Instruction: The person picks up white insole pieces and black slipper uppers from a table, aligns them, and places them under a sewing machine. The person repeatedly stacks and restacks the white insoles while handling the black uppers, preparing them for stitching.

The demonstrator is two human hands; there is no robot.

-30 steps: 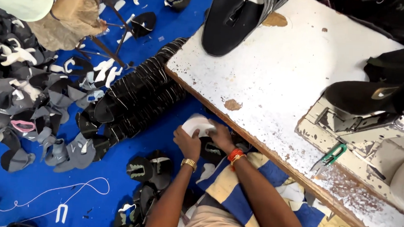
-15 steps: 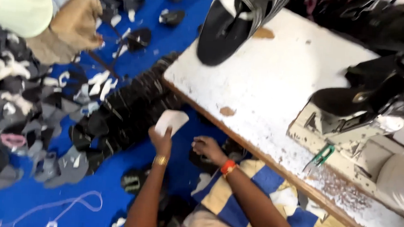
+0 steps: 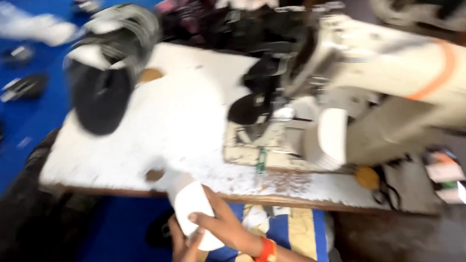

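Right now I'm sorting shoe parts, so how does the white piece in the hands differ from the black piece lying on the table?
The white piece is pale and held at the table's near edge by both hands, right and left; the black piece is dark and rests untouched on the white table. The black piece looks larger and lies under a striped heap; the white piece is bare. Both look flat and rounded, though the picture is blurred.

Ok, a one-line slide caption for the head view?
Both hands, left hand and right hand, hold a white sole piece at the worn white table edge, before a sewing machine.
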